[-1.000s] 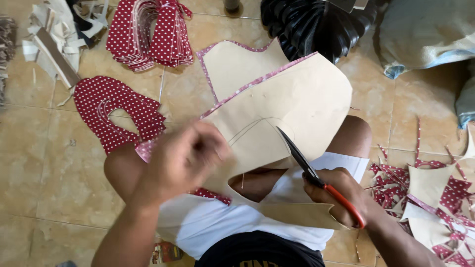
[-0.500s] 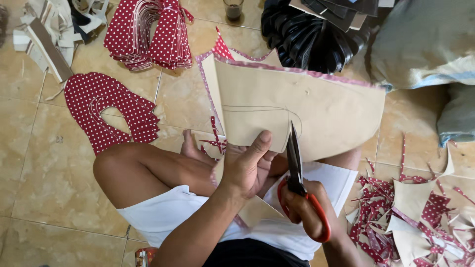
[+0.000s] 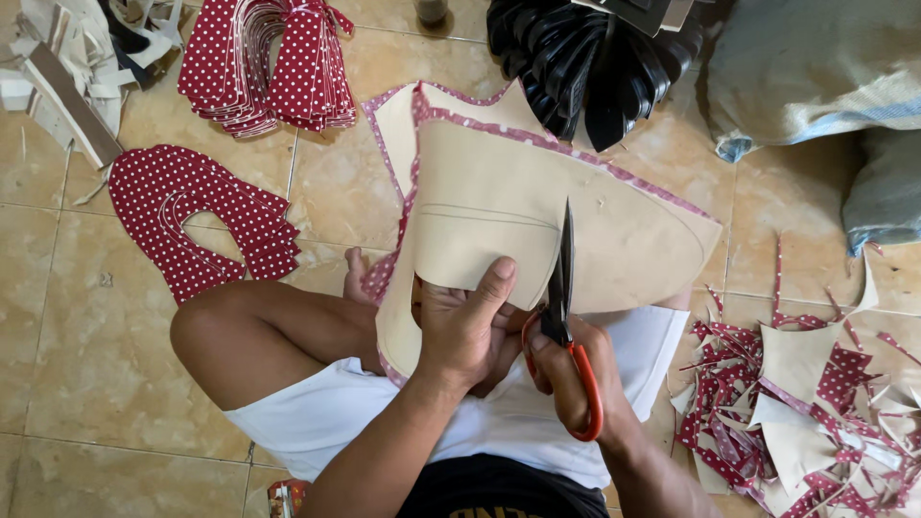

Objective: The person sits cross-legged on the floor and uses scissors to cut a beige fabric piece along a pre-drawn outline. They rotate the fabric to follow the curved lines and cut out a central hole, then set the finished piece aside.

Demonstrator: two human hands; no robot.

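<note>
Fingers [image 3: 494, 288] of the left hand [image 3: 465, 331] pinch the tan sheet's [image 3: 614, 230] lower edge, thumb on top. Right hand [image 3: 576, 374] is closed through the orange-handled scissors [image 3: 561, 317], blades nearly shut, pointing up into the sheet, which spreads above the knees.

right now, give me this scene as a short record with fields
left hand: left hand holds the tan sheet from below, thumb on its face
right hand: right hand grips the scissors, blades up into the sheet
sheet: tan, red dotted edging, pencil curve drawn on it
floor left: cut dotted piece; stack of dotted pieces
floor right: pile of scraps
behind: black fan-like stack
</note>
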